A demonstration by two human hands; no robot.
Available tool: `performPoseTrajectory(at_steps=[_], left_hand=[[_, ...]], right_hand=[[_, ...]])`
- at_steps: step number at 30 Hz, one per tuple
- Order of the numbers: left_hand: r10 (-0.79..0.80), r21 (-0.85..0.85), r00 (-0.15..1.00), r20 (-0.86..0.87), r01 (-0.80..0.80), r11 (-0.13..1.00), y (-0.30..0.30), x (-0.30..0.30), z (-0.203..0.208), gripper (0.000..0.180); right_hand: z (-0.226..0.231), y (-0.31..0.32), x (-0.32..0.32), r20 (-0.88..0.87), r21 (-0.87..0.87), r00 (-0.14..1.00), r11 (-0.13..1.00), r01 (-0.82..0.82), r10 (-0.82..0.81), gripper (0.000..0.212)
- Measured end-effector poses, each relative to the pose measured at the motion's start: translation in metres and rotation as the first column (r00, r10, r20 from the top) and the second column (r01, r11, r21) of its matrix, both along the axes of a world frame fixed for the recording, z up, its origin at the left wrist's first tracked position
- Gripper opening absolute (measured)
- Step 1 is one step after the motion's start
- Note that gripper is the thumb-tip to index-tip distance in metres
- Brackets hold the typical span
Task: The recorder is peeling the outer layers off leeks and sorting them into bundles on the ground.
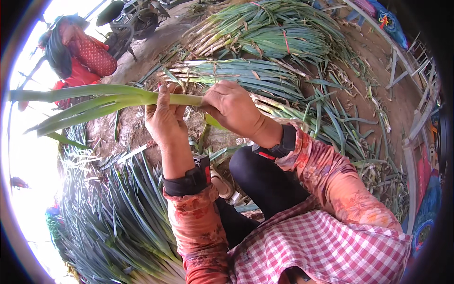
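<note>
A long green onion [132,97] is held up level in front of me, its leaves fanning out to the left. My left hand [166,116] grips the stalk just below where the leaves part. Close beside it, my right hand [231,111] is closed on the stalk's other end, and its fingers hide the tip. Just under my right hand a yellow-green strip of leaf [213,122] shows; I cannot tell whether it is attached to the stalk.
A big heap of green onions [113,217] lies at my left. Ahead are piled bundles [265,35], and a loose row [241,73] nearer me. Leaf scraps litter the ground. A metal frame [411,128] runs along the right; a parked motorbike [142,23] stands far left.
</note>
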State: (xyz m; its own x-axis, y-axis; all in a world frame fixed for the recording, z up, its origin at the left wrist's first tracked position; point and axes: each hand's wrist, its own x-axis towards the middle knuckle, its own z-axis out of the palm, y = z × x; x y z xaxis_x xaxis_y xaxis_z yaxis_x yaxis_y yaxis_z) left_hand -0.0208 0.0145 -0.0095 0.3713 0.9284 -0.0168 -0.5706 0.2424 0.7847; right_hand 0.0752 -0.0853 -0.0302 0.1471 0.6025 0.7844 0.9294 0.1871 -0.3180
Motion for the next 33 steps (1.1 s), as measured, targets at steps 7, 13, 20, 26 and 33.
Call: performPoseTrajectory(at_steps=[7, 13, 20, 26, 33], left_hand=[[0.161, 0.037, 0.986, -0.038, -0.160, 0.986, 0.011, -0.008, 0.003, 0.014], [0.175, 0.028, 0.982, -0.071, -0.173, 0.985, 0.012, -0.008, 0.005, 0.019], [0.086, 0.061, 0.994, -0.070, -0.082, 0.995, 0.001, -0.003, 0.003, 0.016], [0.103, 0.070, 0.994, -0.042, -0.100, 0.992, 0.006, -0.004, -0.002, 0.016], [0.199, 0.107, 0.980, -0.023, -0.195, 0.975, 0.042, -0.032, -0.013, 0.018]], right_hand=[[-0.023, -0.044, -0.009, 0.209, -0.292, 0.963, 0.951, -0.103, 0.169, 0.009], [-0.042, -0.072, 0.016, -0.049, -0.564, 0.996, 0.821, -0.090, 0.076, 0.018], [0.006, 0.008, 0.003, 0.021, -0.012, 0.996, 0.996, -0.092, 0.092, 0.016], [-0.003, 0.005, 0.006, 0.206, -0.159, 0.975, 0.986, -0.047, 0.080, 0.012], [-0.064, -0.125, 0.061, 0.150, -0.510, 0.977, 0.835, 0.206, -0.150, 0.010]])
